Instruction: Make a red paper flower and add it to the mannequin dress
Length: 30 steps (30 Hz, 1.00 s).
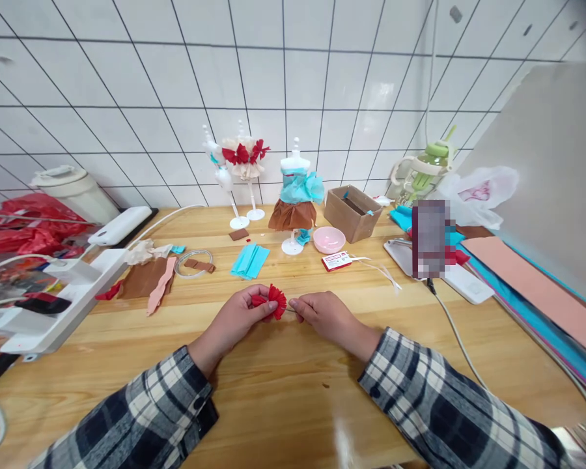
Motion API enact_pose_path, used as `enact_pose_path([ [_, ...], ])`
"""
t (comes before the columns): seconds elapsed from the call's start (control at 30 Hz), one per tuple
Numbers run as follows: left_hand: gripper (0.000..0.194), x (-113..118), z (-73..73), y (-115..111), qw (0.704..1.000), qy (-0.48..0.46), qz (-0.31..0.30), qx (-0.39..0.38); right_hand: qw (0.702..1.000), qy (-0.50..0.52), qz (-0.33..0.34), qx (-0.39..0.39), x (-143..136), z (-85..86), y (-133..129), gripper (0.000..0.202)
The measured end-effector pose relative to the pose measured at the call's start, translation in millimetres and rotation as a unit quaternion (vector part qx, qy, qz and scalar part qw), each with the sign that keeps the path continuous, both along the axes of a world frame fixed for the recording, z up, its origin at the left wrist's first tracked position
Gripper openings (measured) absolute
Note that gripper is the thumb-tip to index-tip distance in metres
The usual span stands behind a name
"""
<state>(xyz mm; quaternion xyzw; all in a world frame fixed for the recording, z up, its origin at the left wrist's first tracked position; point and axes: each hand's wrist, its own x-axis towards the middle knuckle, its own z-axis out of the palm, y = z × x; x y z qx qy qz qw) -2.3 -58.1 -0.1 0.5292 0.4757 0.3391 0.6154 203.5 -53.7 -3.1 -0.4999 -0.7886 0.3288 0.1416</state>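
Gathered, ruffled red crepe paper (277, 301) is pinched between the thumb and fingers of my left hand (244, 311). A thin grey strand (290, 310), perhaps wire or thread, runs from the ruffle to the closed fingertips of my right hand (328, 316). Both hands are just above the table, with a small gap between them. Beyond them lies folded turquoise crepe paper (250, 260). Behind it, a small white dress form (294, 163) wears a turquoise top and a brown skirt (293, 215).
Two more dress forms (251, 185) stand by the tiled wall. A pink bowl (329, 240), a cardboard box (353, 213) and a red-and-white packet (335, 261) are right of centre. Left are paper scraps (144, 280) and a power strip (61, 312); at right, a phone (428, 238) and crepe sheets (542, 280).
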Motion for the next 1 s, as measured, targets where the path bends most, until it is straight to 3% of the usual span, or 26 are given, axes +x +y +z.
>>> enact_pose_path([
  [0.4,0.026,2.4,6.3,-0.6,0.999,0.0,0.046,-0.011,1.0,0.001,-0.008,0.026,-2.1,0.2,-0.5,0.052],
  [0.67,0.025,-0.8,-1.0,0.9,0.998,-0.014,0.058,-0.01,1.0,0.004,-0.008,0.026,-0.7,0.3,-0.2,0.053],
  [1.0,0.027,-0.1,0.0,0.4,0.998,-0.016,0.06,-0.011,1.0,0.01,-0.012,0.009,-0.2,2.0,0.2,0.053],
])
